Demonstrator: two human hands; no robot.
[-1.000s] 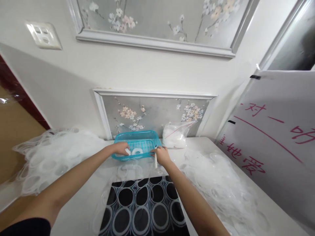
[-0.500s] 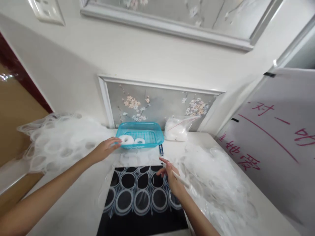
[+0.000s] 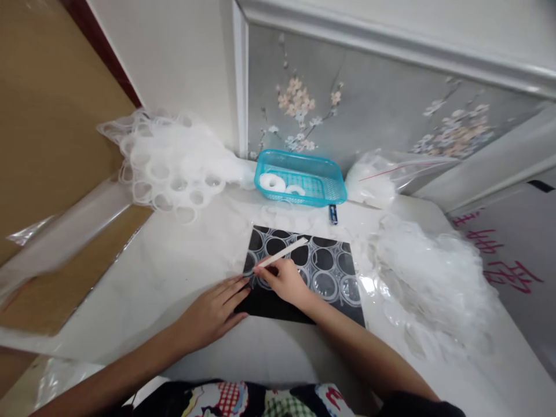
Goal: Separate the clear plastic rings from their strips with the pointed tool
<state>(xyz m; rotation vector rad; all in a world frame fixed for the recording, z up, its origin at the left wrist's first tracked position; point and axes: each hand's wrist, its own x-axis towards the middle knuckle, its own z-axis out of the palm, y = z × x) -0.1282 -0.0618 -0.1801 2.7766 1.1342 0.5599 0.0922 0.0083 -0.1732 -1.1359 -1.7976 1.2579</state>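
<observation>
**White stick angled up and to the right over the black mat**

Black with a pattern of clear rings, the mat [image 3: 299, 272] lies flat on the white table [image 3: 182, 272], directly in front of the person. Both hands work at its near left part.

The right hand [image 3: 284, 280] pinches a slim white stick [image 3: 283, 253] between thumb and fingertips, closed around its lower end. The stick's long axis runs from that grip up and to the right, so its free end points toward the far right corner of the mat, over the rings. The working tip, at the lower left by the fingers, seems to touch the mat close to its left edge, though the contact itself is too small to make out.

The left hand [image 3: 212, 313] lies flat with fingers stretched out and holds nothing; its fingertips rest on the mat's near left edge, just beside the right hand. It is the hand nearer that edge, and the stick's tip lies just beyond its fingertips.

Behind the mat, against the wall, stands a turquoise basket [image 3: 324, 197] with two white rings [image 3: 272, 182] in its left end. A small dark object [image 3: 333, 214], too small to identify, lies in front of the basket. A clear zip bag [image 3: 382, 176] of white material sits to the right of it. Heaps of punched clear film [image 3: 434, 278] spread over the table's right side and its far left.
</observation>
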